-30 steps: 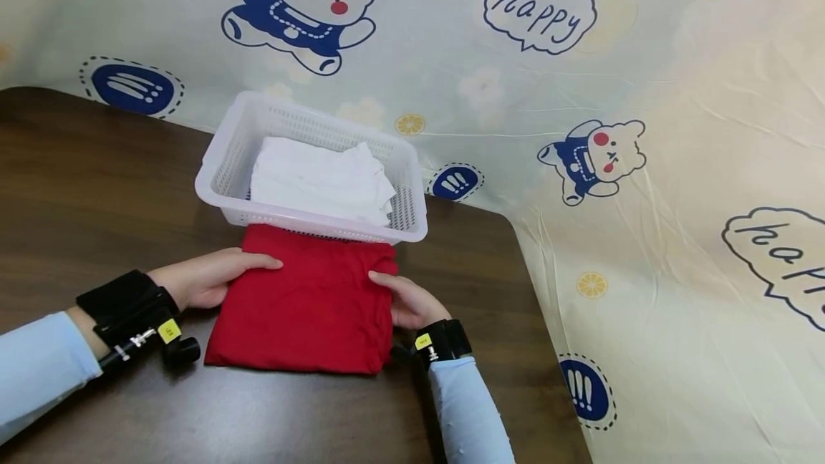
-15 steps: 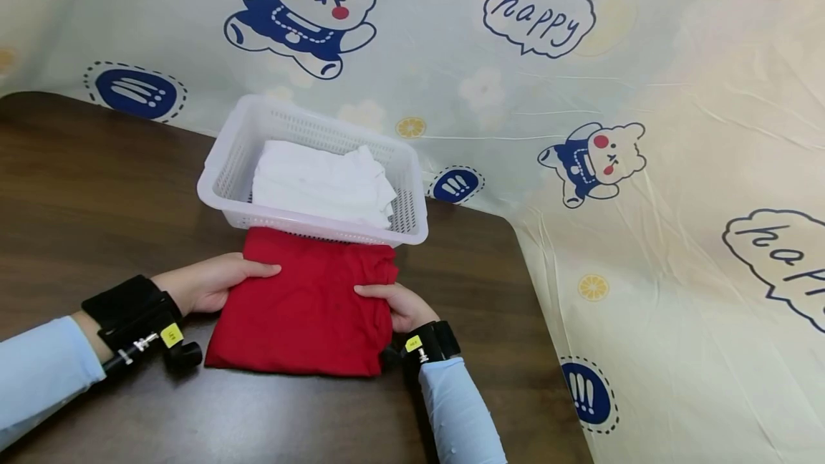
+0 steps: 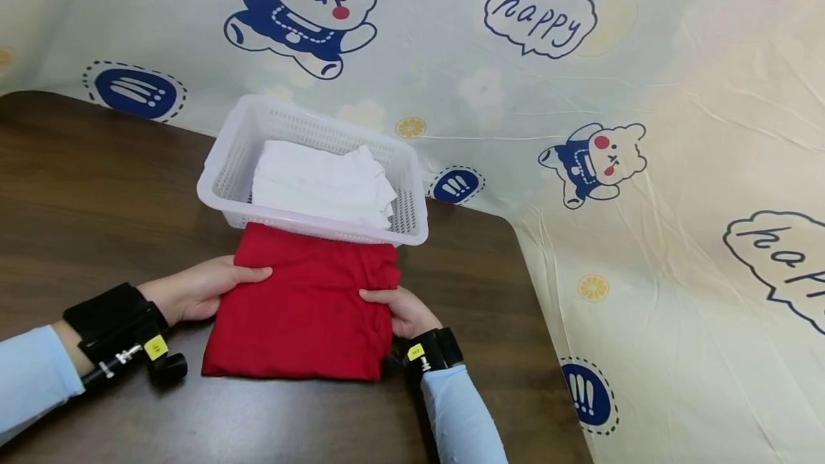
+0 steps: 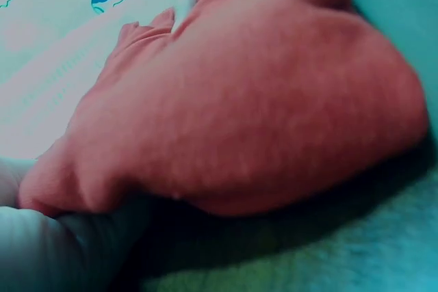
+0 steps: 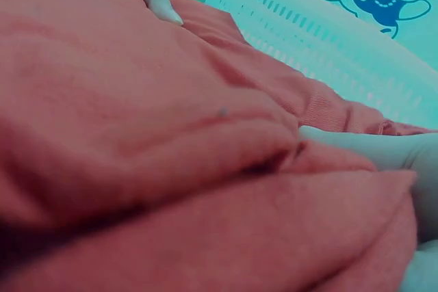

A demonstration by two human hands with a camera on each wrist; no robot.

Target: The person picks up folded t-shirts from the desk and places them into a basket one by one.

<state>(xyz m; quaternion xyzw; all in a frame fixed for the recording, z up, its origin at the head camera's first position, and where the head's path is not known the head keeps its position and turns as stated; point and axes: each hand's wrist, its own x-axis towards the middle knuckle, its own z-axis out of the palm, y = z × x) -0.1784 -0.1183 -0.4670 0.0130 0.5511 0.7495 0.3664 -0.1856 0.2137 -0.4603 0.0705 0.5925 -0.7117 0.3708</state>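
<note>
A folded red cloth (image 3: 303, 313) lies on the dark wooden table in the head view, its far edge against the basket's near side. My left hand (image 3: 196, 288) grips its left edge, thumb on top and fingers underneath. On the opposite edge, my right hand (image 3: 406, 310) holds it the same way, with the thumb over the layers. In the left wrist view, a dark shadow shows beneath the side of the cloth (image 4: 246, 114). Several loose folds and a ribbed strip of the cloth (image 5: 205, 217) show beside my right thumb (image 5: 356, 148) in the right wrist view. Both hands' fingertips are hidden underneath.
A white perforated plastic basket (image 3: 412, 224) stands just beyond the red cloth. Inside it lies a folded white cloth (image 3: 316, 181). A patterned sheet (image 3: 683, 163) with bears and lettering hangs behind and to the right of the table (image 3: 97, 199).
My left hand has shifted slightly left and drawn the cloth's upper left corner outward. My right thumb has moved inward over the cloth since the earliest frame. The basket stays put.
</note>
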